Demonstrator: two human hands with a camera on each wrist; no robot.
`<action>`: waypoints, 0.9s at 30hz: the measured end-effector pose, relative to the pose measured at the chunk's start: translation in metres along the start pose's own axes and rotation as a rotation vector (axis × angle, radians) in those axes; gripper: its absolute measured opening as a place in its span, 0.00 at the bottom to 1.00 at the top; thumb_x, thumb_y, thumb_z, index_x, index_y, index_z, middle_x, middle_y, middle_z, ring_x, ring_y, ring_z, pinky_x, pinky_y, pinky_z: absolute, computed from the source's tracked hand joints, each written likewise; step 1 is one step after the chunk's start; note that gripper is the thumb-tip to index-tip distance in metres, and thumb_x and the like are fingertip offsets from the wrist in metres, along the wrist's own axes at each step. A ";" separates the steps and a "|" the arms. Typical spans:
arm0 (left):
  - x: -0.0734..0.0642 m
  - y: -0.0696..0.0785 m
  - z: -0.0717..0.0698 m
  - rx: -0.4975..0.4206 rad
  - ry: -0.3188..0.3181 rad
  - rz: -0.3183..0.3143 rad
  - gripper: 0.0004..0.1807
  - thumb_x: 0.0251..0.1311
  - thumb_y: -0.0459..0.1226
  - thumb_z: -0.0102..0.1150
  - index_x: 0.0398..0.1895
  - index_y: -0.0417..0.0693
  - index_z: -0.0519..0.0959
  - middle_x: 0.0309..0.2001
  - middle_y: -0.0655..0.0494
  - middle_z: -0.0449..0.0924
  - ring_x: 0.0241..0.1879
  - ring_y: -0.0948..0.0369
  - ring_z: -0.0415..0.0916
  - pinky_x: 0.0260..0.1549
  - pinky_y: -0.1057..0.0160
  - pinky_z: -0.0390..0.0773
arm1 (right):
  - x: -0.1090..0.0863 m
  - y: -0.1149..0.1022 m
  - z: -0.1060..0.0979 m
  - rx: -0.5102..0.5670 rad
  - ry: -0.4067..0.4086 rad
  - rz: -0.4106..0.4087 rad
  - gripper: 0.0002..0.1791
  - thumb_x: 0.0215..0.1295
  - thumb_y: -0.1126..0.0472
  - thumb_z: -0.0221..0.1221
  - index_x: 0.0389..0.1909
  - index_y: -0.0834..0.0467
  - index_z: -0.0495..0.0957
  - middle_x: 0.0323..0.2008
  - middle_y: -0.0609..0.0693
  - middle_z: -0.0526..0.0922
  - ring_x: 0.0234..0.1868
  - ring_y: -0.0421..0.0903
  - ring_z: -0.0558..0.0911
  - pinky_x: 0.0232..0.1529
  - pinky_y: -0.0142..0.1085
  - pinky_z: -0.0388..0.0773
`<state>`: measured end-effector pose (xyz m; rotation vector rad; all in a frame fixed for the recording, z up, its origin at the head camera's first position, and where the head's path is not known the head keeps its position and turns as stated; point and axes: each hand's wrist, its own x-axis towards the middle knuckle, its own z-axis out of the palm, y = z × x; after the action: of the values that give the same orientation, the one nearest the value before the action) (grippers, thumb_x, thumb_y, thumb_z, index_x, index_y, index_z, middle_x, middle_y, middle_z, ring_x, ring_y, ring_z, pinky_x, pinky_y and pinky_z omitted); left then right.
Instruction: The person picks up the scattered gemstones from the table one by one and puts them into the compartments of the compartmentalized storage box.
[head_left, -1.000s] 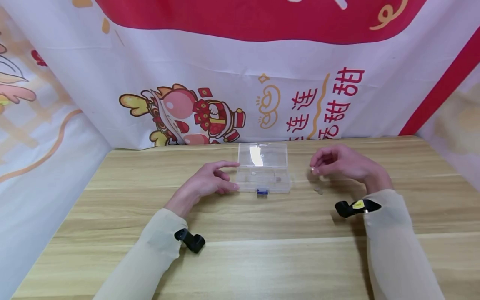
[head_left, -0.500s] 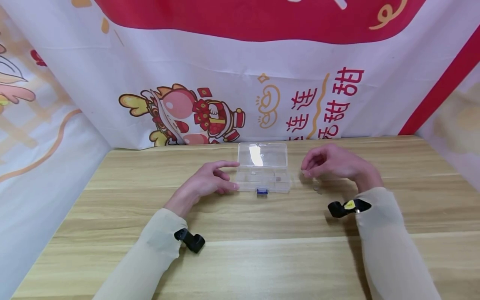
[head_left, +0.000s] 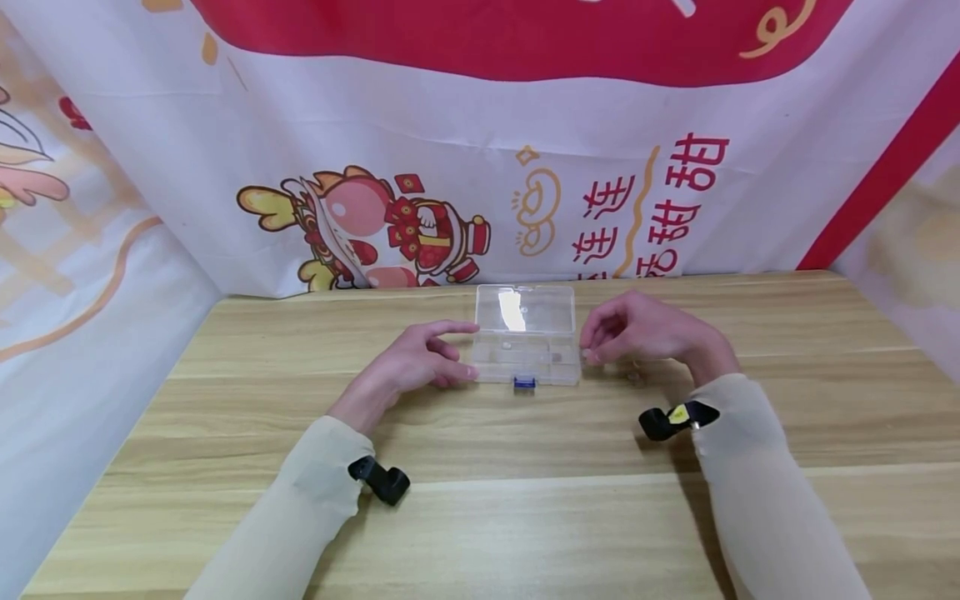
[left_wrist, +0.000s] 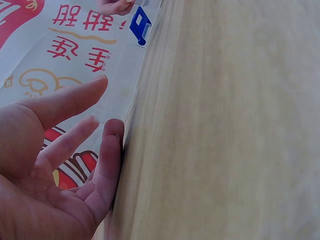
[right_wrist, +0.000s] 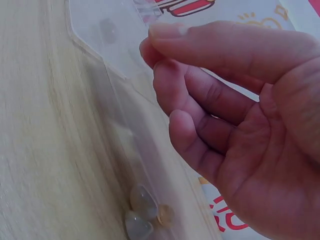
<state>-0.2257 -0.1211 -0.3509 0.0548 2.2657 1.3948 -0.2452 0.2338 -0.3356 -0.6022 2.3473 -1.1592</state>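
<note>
A clear plastic compartment box (head_left: 491,372) stands on the table with its lid (head_left: 551,310) raised at the back and a blue latch (head_left: 524,382) in front. A few small pieces (head_left: 557,357) lie inside. My left hand (head_left: 411,360) touches the box's left side, index finger and thumb spread apart. At the right side of the box, my right hand (head_left: 637,332) pinches a small pale stone (head_left: 586,355) between thumb and index fingertip; the right wrist view hides it behind the thumb. Below that hand, several translucent rounded stones (right_wrist: 143,201) sit together on the table.
The wooden table (head_left: 480,533) runs up to a white printed cloth (head_left: 420,125) hanging close behind the box. Cloth also hangs at the left and right sides. A black wrist camera (head_left: 381,481) sits on the left sleeve, another camera (head_left: 675,419) on the right.
My right hand has moved left with the pinched stone, from over the loose stones to the box's right side. The left hand and the box have stayed in place.
</note>
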 end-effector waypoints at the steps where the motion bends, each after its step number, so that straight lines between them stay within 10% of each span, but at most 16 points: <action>1: 0.000 0.000 0.000 0.000 0.000 0.000 0.35 0.61 0.39 0.77 0.71 0.69 0.78 0.53 0.48 0.73 0.44 0.55 0.78 0.42 0.65 0.84 | 0.000 -0.001 0.000 0.002 -0.001 -0.004 0.08 0.63 0.66 0.71 0.42 0.61 0.86 0.39 0.57 0.90 0.39 0.49 0.87 0.45 0.37 0.86; 27: -0.002 0.001 0.000 0.010 0.006 -0.009 0.35 0.61 0.39 0.77 0.71 0.70 0.78 0.53 0.48 0.73 0.44 0.54 0.78 0.43 0.64 0.84 | 0.008 -0.009 0.009 -0.038 -0.021 0.032 0.06 0.65 0.64 0.72 0.41 0.58 0.89 0.38 0.54 0.89 0.36 0.48 0.81 0.39 0.34 0.81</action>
<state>-0.2245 -0.1211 -0.3491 0.0444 2.2752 1.3806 -0.2450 0.2189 -0.3343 -0.5853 2.3570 -1.0919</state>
